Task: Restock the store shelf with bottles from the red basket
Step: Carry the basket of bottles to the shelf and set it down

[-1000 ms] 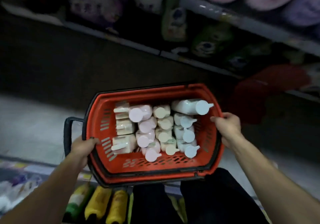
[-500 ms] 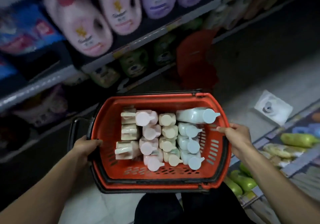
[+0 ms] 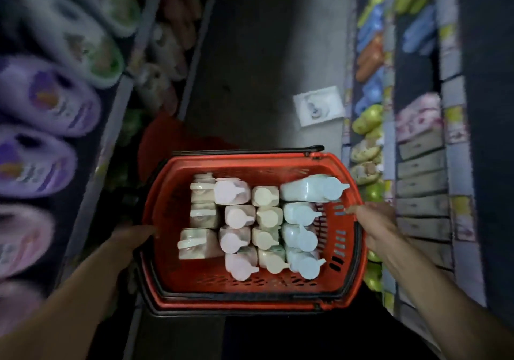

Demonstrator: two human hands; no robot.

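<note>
I carry a red basket [image 3: 178, 284] in front of me over a dark aisle floor. My left hand [image 3: 130, 238] grips its left rim and my right hand [image 3: 375, 226] grips its right rim. Inside stand several pump bottles in rows: beige ones [image 3: 199, 215] at the left, pink ones [image 3: 236, 216], cream ones [image 3: 267, 215], and pale blue ones [image 3: 299, 237] at the right. One larger pale blue bottle [image 3: 308, 191] lies on its side at the far right corner. The store shelf [image 3: 111, 126] runs along the left.
Big purple and pink jugs [image 3: 47, 95] fill the left shelf, blurred. A second shelf [image 3: 389, 137] on the right holds green, blue and orange bottles. A white packet [image 3: 318, 106] lies on the floor ahead. The aisle between the shelves is narrow.
The view has swung round: the left shelf now runs along the left side and a right-hand shelf has come into sight. Both hands keep their hold on the basket rims.
</note>
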